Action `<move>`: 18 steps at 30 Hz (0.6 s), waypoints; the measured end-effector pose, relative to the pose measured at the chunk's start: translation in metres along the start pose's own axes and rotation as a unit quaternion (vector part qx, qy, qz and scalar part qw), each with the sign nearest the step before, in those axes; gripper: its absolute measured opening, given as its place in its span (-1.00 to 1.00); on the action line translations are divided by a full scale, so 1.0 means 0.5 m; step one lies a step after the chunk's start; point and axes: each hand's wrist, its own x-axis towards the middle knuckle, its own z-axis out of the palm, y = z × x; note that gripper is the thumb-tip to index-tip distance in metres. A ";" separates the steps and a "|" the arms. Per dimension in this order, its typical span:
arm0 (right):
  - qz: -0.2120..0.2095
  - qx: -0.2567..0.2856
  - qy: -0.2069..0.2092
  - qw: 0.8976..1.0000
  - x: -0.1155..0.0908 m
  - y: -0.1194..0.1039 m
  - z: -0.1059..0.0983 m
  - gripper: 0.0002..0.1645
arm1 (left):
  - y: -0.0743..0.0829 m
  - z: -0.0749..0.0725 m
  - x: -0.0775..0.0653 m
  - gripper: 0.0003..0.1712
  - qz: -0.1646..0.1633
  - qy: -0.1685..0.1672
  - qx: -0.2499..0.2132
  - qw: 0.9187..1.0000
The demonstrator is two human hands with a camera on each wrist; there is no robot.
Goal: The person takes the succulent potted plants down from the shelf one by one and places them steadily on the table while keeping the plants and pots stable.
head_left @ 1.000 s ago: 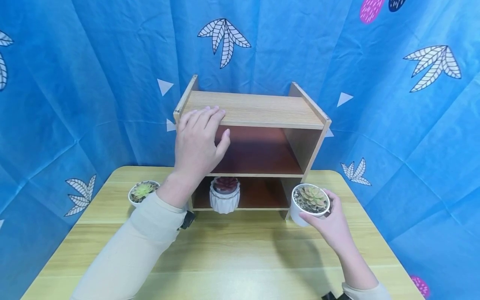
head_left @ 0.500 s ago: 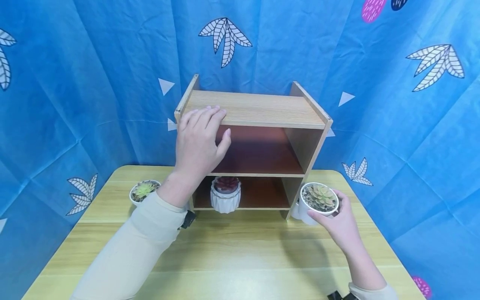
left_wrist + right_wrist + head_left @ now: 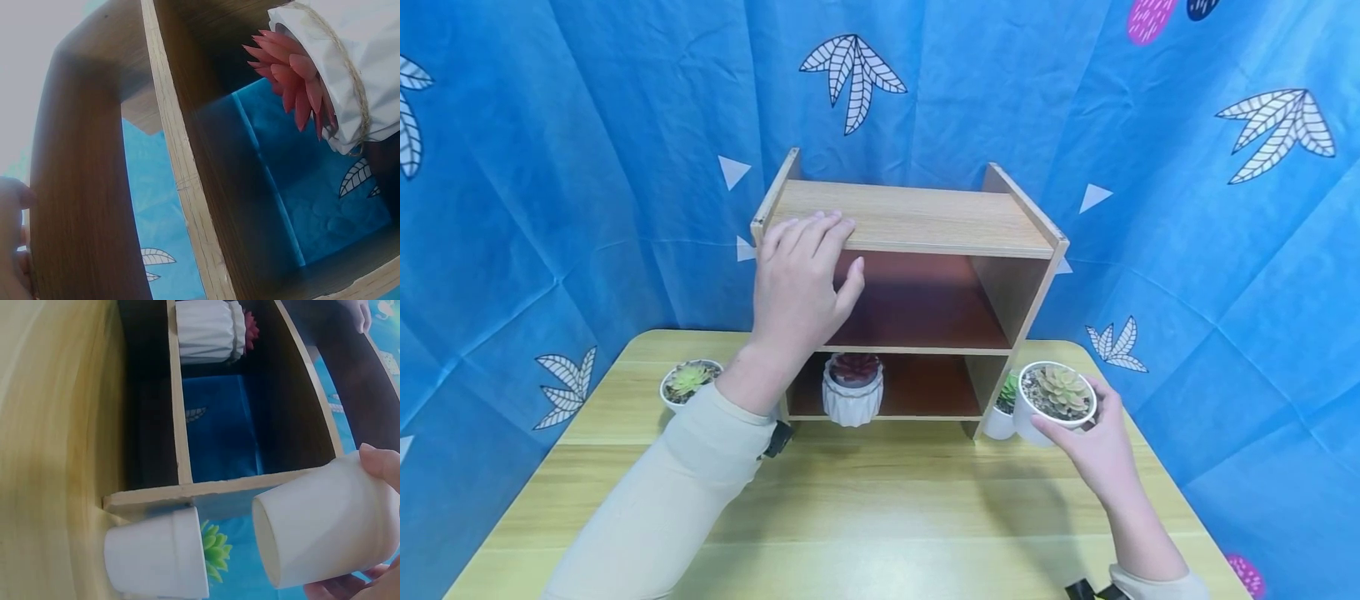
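Observation:
My right hand [image 3: 1093,437] grips a white pot with a pale green succulent [image 3: 1057,395], thumb on the near side; in the right wrist view the pot hangs above the table. My left hand [image 3: 797,283] rests on the front left of the top board of a wooden shelf [image 3: 917,218], fingers nearly straight. A white faceted pot with a dark red succulent [image 3: 852,392] stands at the left of the lowest shelf, twine round its neck in the left wrist view. Beside the shelf's right side, a white pot with a green succulent [image 3: 156,553] stands on the table, partly hidden in the head view.
Left of the shelf, another white pot with a light green succulent [image 3: 688,382] stands on the wooden table [image 3: 880,517], partly behind the left forearm. A blue patterned curtain [image 3: 647,125] hangs close behind the shelf and at both sides.
My right hand has moved right with the held pot, away from the shelf's side, and the green succulent behind it has come into view. My left hand has stayed on the shelf.

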 end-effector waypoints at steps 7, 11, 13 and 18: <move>-0.001 0.004 0.021 1.000 0.007 -0.004 -0.014 0.17 | 0.001 -0.001 0.001 -0.47 0.000 -0.001 -0.001 1.000; -0.007 0.001 0.035 0.999 0.012 -0.003 -0.022 0.14 | 0.001 -0.002 0.001 -0.48 -0.002 0.000 -0.002 1.000; -0.009 0.002 0.040 0.999 0.015 -0.002 -0.025 0.13 | 0.001 -0.003 0.001 -0.48 -0.002 0.001 -0.002 1.000; 0.002 -0.004 0.052 0.999 0.023 0.003 -0.033 0.15 | 0.001 -0.004 0.001 -0.48 -0.002 -0.001 -0.001 1.000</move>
